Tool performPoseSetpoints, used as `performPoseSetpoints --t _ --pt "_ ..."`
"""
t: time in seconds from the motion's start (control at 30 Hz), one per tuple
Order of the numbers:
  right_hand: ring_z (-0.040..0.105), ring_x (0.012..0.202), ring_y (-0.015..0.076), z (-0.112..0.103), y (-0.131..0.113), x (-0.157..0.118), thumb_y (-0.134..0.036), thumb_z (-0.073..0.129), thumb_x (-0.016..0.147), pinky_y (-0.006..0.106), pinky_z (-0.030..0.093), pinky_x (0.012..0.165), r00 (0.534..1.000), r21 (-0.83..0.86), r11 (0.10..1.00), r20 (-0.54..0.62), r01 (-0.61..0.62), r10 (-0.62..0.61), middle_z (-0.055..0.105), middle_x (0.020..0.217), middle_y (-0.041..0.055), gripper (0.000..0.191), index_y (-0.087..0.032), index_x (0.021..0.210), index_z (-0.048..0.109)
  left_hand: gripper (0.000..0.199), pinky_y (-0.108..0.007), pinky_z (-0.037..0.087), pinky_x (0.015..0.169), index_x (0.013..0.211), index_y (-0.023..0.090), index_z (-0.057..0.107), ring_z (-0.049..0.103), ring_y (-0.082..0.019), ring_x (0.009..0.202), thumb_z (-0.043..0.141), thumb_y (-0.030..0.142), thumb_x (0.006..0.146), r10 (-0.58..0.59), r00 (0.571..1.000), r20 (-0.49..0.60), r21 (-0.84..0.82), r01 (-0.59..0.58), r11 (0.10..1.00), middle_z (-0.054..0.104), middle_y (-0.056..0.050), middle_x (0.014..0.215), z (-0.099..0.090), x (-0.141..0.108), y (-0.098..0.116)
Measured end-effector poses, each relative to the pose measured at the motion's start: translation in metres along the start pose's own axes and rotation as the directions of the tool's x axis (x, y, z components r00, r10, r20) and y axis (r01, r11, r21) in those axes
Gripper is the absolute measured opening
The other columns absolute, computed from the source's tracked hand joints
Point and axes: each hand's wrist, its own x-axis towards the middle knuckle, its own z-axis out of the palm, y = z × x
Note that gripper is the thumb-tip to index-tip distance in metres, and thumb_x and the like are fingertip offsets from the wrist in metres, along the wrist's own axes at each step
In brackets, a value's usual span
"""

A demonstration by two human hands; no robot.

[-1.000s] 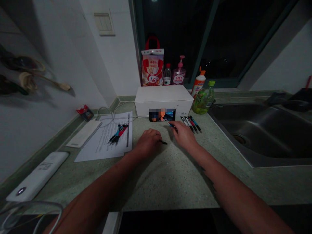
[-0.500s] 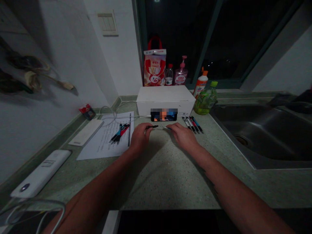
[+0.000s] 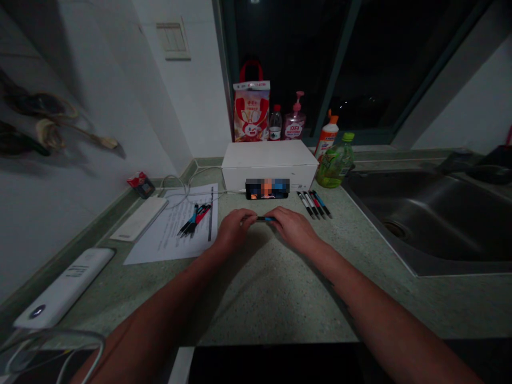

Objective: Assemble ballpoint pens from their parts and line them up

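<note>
A: Hands first! We've got the left hand (image 3: 236, 230) and the right hand (image 3: 294, 226) meeting at the middle of the frame, fingers closed, both gripping a slim black-and-blue pen (image 3: 266, 218). It lies level between them, one hand at each end.

B: We can't tell if that's one piece, because the fingers hide part of it. Under them runs a speckled green countertop (image 3: 276, 298), and down at the lower left we spot a white power bank (image 3: 64, 280).

A: Moving up, we see a sheet of printed paper (image 3: 172, 245) just left of the left hand, with a bunch of pens (image 3: 194, 220) lying on it. A flat white pad (image 3: 138, 220) sits beside the paper.

B: And to the right, we count a neat row of pens (image 3: 314, 204), with a steel sink (image 3: 416, 224) beyond them!

A: Straight ahead, a phone (image 3: 267, 189) with a blurred screen leans against a white box (image 3: 269, 165).

B: Behind that box we've got a red-handled snack bag (image 3: 251, 112) and a pink soap pump (image 3: 294, 125). A green bottle (image 3: 336, 162) stands at its right corner, and a dark window (image 3: 288, 53) closes out the far view.
</note>
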Motion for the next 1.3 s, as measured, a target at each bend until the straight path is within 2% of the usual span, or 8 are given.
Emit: performPoseSetpoints --t 0.1,0.4,0.5,0.6,0.7,0.77,0.9,1.3 --pt "0.071 0.110 0.0258 -0.0009 0.0010 0.0003 -0.015 0.060 0.103 0.037 0.054 0.095 1.000 0.018 1.000 -0.004 -0.003 0.003 0.077 0.115 0.0100 0.023 -0.022 0.118 0.076 0.016 -0.038 0.057 0.084 0.085 0.024 0.077 0.073 -0.025 0.084 0.065 0.026 0.095 -0.069 0.997 0.034 -0.070 0.071 0.995 0.079 -0.003 0.083 0.0010 -0.0009 -0.0014" --pt "0.074 0.109 0.0256 0.0069 0.0082 0.0006 -0.018 0.055 0.106 0.040 0.055 0.097 0.999 0.210 0.977 -0.010 -0.040 0.043 0.081 0.116 0.0099 0.027 -0.022 0.120 0.078 0.009 -0.045 0.057 0.099 0.083 0.027 0.075 0.072 -0.025 0.099 0.076 0.018 0.083 0.148 0.988 -0.039 -0.022 -0.149 0.989 0.078 -0.003 0.091 -0.0025 0.0017 -0.0062" --pt "0.074 0.108 0.0254 0.0083 0.0093 0.0016 -0.017 0.054 0.105 0.040 0.055 0.097 0.999 0.239 0.970 -0.018 -0.046 0.052 0.081 0.116 0.0103 0.028 -0.021 0.120 0.078 0.017 -0.043 0.058 0.096 0.096 0.025 0.075 0.073 -0.025 0.097 0.078 0.023 0.080 0.019 0.998 -0.053 -0.104 -0.024 0.994 0.079 -0.004 0.098 -0.0009 0.0009 -0.0039" --pt "0.074 0.109 0.0261 0.0072 0.0096 0.0020 -0.018 0.055 0.105 0.041 0.055 0.098 0.998 0.231 0.972 -0.033 -0.045 0.054 0.080 0.117 0.0110 0.028 -0.021 0.119 0.078 0.014 -0.040 0.059 0.086 0.098 0.023 0.074 0.074 -0.024 0.086 0.070 0.034 0.089 -0.118 0.993 -0.013 -0.187 0.113 0.976 0.079 -0.004 0.089 0.0002 0.0000 -0.0027" --pt "0.073 0.111 0.0264 0.0057 0.0087 0.0015 -0.019 0.055 0.105 0.041 0.055 0.099 0.999 0.213 0.976 -0.031 -0.034 0.041 0.080 0.117 0.0110 0.027 -0.022 0.119 0.078 0.010 -0.039 0.059 0.085 0.087 0.024 0.073 0.073 -0.023 0.083 0.071 0.034 0.087 -0.110 0.994 0.002 -0.197 0.108 0.974 0.077 -0.003 0.083 0.0003 0.0002 -0.0035" --pt "0.073 0.111 0.0257 0.0049 0.0075 0.0009 -0.019 0.054 0.106 0.041 0.055 0.099 0.999 0.208 0.978 -0.032 -0.033 0.041 0.080 0.118 0.0103 0.028 -0.023 0.119 0.078 0.010 -0.039 0.059 0.087 0.089 0.023 0.073 0.073 -0.023 0.086 0.075 0.030 0.082 -0.111 0.994 -0.021 -0.223 0.103 0.969 0.078 -0.003 0.088 0.0005 0.0010 -0.0041" --pt "0.074 0.110 0.0253 0.0038 0.0053 0.0002 -0.019 0.054 0.106 0.040 0.055 0.097 0.999 0.203 0.979 -0.019 -0.027 0.032 0.080 0.118 0.0096 0.028 -0.024 0.120 0.079 0.010 -0.038 0.060 0.082 0.090 0.023 0.072 0.074 -0.023 0.082 0.072 0.032 0.086 -0.169 0.985 0.025 -0.284 0.169 0.944 0.077 -0.003 0.082 0.0010 0.0023 -0.0034" --pt "0.073 0.110 0.0243 0.0013 0.0051 0.0006 -0.019 0.054 0.107 0.038 0.054 0.097 0.999 0.185 0.982 0.005 -0.037 0.037 0.080 0.117 0.0101 0.028 -0.022 0.121 0.078 0.015 -0.039 0.060 0.087 0.094 0.022 0.073 0.075 -0.023 0.086 0.075 0.031 0.082 -0.151 0.988 0.019 -0.306 0.150 0.940 0.079 -0.003 0.087 0.0028 0.0020 -0.0058"
